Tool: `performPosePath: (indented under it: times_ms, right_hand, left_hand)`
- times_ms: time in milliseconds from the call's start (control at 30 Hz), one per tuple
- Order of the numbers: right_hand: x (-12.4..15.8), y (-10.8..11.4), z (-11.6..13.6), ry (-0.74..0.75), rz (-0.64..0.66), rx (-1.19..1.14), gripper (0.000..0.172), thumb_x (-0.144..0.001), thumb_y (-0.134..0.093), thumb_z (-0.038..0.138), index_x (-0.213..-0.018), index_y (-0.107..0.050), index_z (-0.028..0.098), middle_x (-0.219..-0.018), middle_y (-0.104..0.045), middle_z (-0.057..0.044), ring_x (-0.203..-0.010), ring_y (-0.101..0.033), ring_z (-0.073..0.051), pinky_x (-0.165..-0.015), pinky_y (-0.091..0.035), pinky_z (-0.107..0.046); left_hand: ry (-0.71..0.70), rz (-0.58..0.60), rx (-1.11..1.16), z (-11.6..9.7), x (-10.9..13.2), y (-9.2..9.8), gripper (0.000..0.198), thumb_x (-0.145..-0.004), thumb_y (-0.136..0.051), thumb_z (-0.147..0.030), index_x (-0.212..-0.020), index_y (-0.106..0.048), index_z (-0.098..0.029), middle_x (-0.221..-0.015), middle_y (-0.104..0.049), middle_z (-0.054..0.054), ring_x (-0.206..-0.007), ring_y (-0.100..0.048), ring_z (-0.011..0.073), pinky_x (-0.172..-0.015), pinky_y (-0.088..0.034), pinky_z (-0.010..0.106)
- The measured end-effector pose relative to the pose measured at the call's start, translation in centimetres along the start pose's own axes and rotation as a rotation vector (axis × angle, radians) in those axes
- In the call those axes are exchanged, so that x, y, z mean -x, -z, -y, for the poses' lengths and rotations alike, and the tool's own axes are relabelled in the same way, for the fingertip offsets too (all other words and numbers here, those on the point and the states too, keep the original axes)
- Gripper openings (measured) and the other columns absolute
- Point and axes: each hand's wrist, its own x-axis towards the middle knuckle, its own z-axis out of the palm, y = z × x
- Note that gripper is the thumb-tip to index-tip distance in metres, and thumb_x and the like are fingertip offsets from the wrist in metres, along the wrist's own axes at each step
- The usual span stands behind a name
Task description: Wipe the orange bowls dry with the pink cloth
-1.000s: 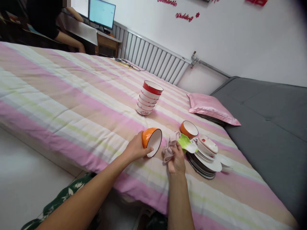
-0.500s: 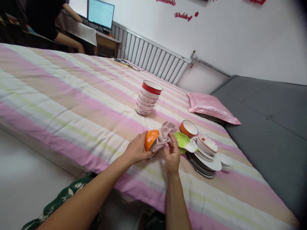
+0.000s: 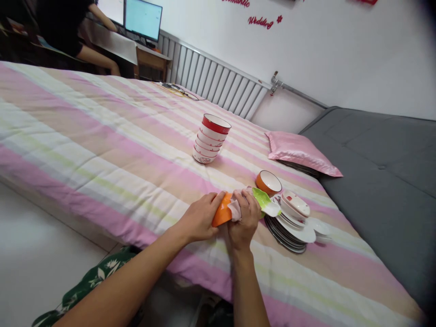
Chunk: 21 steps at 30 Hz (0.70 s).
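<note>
The orange bowl (image 3: 221,216) is held tilted just above the bed (image 3: 102,150), near its front edge, with the left hand (image 3: 200,219) clasped around it. A cloth (image 3: 235,210) is pressed into it by the clenched right hand (image 3: 244,221). Wiping is judged under way, not complete. The outside is glossy orange; the inside is hidden.

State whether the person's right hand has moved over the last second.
Yes. The right hand shifted left, away from the plate stack, pressing the cloth onto the orange bowl.
</note>
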Motion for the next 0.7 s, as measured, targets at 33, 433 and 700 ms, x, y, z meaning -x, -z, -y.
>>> performPosePath:
  times_ms: [33,433,700]
  right_hand:
    - [0.0,0.0,-0.1,-0.003,-0.013,-0.02,0.032,-0.088,-0.055,0.023,-0.12,-0.06,0.022,-0.12,-0.061,-0.011,-0.119,-0.052,-0.027,-0.101,-0.041,-0.049]
    - [0.4,-0.2,-2.1,-0.317,0.004,-0.306,0.029,-0.08,-0.053,0.02,-0.104,-0.068,0.017,-0.11,-0.068,-0.012,-0.107,-0.061,-0.025,-0.096,-0.046,-0.045]
    - [1.3,-1.8,-3.9,-0.602,0.062,-0.527,0.037,-0.07,-0.054,0.021,-0.103,-0.068,0.014,-0.1,-0.071,-0.011,-0.093,-0.065,-0.024,-0.089,-0.049,-0.041]
  left_hand:
    - [-0.01,0.006,-0.002,-0.1,0.0,0.0,0.089,-0.062,-0.06,-0.018,-0.144,-0.024,-0.015,-0.133,-0.046,0.015,-0.12,-0.048,0.0305,-0.099,-0.042,0.04]
    - [-0.023,0.05,-0.028,-0.4,-0.1,-0.2,0.093,-0.062,-0.061,-0.019,-0.146,-0.021,-0.015,-0.139,-0.041,0.017,-0.124,-0.044,0.0318,-0.1,-0.043,0.042]
    - [-0.015,0.055,-0.032,-0.2,0.1,0.1,0.093,-0.064,-0.061,-0.019,-0.147,-0.019,-0.015,-0.139,-0.041,0.017,-0.122,-0.047,0.0314,-0.098,-0.044,0.042]
